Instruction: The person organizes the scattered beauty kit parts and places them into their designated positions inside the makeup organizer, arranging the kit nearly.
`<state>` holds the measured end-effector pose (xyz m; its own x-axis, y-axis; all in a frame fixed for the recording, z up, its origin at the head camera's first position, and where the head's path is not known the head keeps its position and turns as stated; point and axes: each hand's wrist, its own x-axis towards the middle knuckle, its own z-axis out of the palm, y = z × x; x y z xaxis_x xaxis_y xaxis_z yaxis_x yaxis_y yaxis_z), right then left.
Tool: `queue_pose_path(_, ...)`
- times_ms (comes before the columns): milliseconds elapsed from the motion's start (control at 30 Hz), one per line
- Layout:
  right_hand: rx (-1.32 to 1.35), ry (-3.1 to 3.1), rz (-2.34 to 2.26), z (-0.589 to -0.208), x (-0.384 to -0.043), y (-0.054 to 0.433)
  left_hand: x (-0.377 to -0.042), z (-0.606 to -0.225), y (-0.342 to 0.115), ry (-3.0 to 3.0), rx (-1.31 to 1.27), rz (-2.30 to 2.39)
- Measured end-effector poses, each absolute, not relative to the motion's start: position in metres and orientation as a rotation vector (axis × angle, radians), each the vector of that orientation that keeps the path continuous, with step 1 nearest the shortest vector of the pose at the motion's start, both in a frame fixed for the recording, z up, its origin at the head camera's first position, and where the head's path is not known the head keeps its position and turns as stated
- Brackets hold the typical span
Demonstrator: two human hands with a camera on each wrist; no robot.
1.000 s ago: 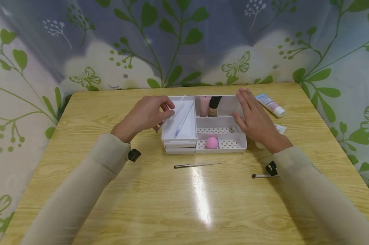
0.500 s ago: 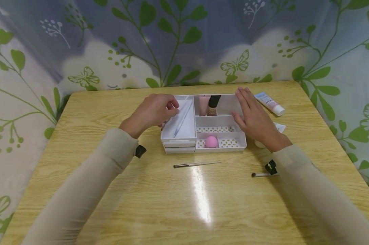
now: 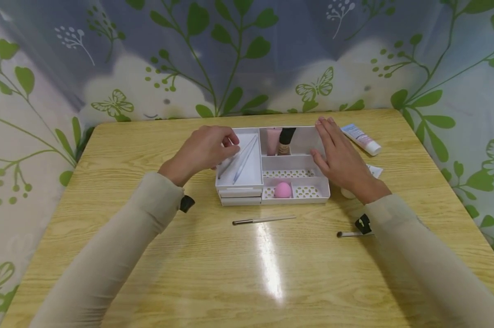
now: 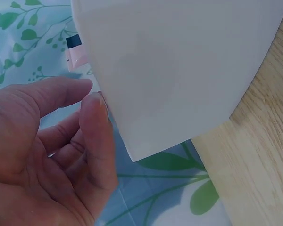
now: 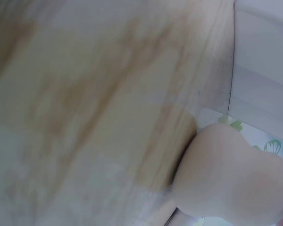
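A white makeup organizer (image 3: 287, 162) stands on the table. My left hand (image 3: 206, 148) is over the left rim of its shallow top tray (image 3: 240, 135), thumb and index fingertip close together. Beneath those fingers a slim makeup brush (image 3: 225, 170) lies slantwise in the tray, beside a second thin pale stick (image 3: 244, 163). In the left wrist view my left hand (image 4: 47, 141) is right at the edge of the organizer's white side (image 4: 170, 70), with no brush showing between the fingers. My right hand (image 3: 341, 159) rests with straight fingers on the organizer's right wall.
A pink tube (image 3: 272, 141), a black-capped bottle (image 3: 286, 141) and a pink sponge (image 3: 282, 190) sit in compartments. One brush (image 3: 265, 220) lies in front, another brush (image 3: 347, 234) by the right wrist. A blue-white tube (image 3: 361, 139) and a smaller white tube (image 3: 375, 171) lie to the right.
My left hand has moved a little right over the tray. The brush it held at the left rim now lies down in the tray. The right hand stays in place.
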<state>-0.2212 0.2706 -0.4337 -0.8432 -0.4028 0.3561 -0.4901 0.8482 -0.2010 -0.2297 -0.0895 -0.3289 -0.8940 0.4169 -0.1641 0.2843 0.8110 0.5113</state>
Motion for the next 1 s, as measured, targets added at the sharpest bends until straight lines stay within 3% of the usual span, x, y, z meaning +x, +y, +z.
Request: queue_pose_path(1000,0.709,-2.755,0.326,-0.429,-0.219,0.273,-0.2,-0.327,-0.091,2.764,0.762,0.752)
